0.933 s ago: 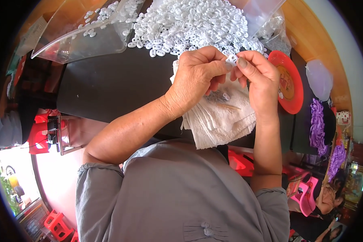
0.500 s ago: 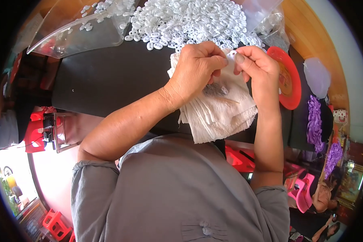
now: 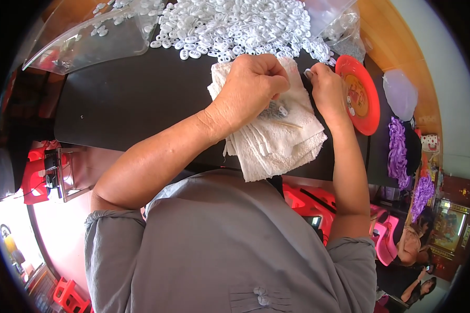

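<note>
My left hand is closed in a pinch above a folded cream towel; whatever its fingertips hold is too small or hidden to make out. To the right, beside the red plate, my right hand has its fingers closed on a small white oval plastic piece, whose edge shows at the fingertips. On the towel lie a greyish tuft, another white piece and a thin light-brown stick. A few white pieces rest in the plate.
A large heap of white two-hole oval pieces covers the far side of the black table. A clear plastic bin lies at far left. Clear bags and purple bundles are at the right. Two people are at lower right.
My right hand has drawn away from my left, turning down toward the table near the plate with the white piece. My left hand stays pinched over the towel. The whole view has shifted slightly.
</note>
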### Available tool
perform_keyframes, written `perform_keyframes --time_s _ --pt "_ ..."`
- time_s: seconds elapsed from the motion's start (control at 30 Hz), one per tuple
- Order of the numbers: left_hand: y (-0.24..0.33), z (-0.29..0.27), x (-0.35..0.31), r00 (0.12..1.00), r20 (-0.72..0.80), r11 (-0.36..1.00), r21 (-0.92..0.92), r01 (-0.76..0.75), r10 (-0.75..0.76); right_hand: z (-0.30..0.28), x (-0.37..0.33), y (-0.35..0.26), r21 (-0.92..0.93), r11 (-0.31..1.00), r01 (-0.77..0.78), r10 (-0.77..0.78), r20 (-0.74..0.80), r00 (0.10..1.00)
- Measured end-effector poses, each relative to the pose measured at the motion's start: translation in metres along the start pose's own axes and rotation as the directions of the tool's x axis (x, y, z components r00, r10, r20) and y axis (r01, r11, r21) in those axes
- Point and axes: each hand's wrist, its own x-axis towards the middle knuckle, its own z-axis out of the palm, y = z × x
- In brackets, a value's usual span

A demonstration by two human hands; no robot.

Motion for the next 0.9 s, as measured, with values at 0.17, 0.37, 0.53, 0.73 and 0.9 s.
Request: perform_keyframes --time_s 0.17,0.37,0.53,0.73,0.9 --pt "-0.001 0.002 0.000 1.000 -0.003 1.000 0.002 -0.021 0.021 0.001 -0.001 0.004 -0.024 0.998 0.058 -0.057 0.016 0.998" --pt "-0.001 0.003 -0.002 0.999 0.019 0.999 0.016 -0.031 0.031 -0.001 0.003 0.005 0.065 0.994 0.082 -0.084 0.028 0.996" --pt "0.000 0.003 -0.001 1.000 0.012 1.000 0.024 -0.016 0.016 0.000 0.005 0.005 0.059 0.994 0.095 -0.098 0.035 0.995" --pt "0.002 0.003 -0.002 0.999 0.010 0.998 0.045 -0.033 0.033 0.000 0.004 0.004 0.015 0.992 0.127 -0.128 0.059 0.990" --pt "-0.002 0.002 0.002 1.000 0.015 0.999 0.039 -0.021 0.021 -0.003 0.006 0.020 0.237 0.971 -0.023 -0.005 0.117 0.993"
